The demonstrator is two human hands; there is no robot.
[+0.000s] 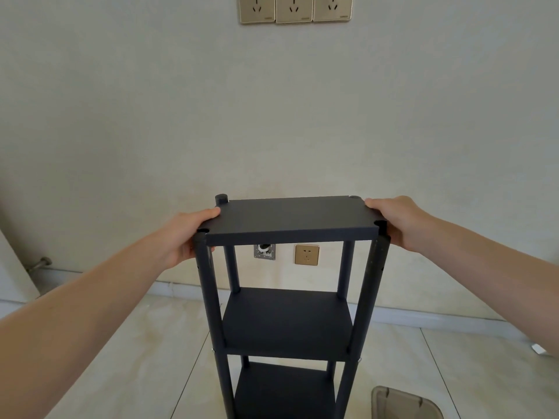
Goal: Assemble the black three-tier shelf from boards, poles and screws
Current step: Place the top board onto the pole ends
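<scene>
The shelf (287, 297) stands upright on the tiled floor (121, 358), close to the wall (151, 116). Its top board (290, 217) sits on four poles, tilted a little, with the far-left pole end (221, 199) poking above the corner. The left hand (184, 234) grips the board's left edge, thumb on top and fingers curled underneath. The right hand (399, 222) grips the right edge, thumb on top, fingers hidden below. Two lower boards sit beneath. Behind the shelf, low on the wall, are a gold socket (307, 254) and an open wall box (264, 251); three sockets (295, 9) hang higher. A translucent container (402, 403) lies on the floor at the lower right.
</scene>
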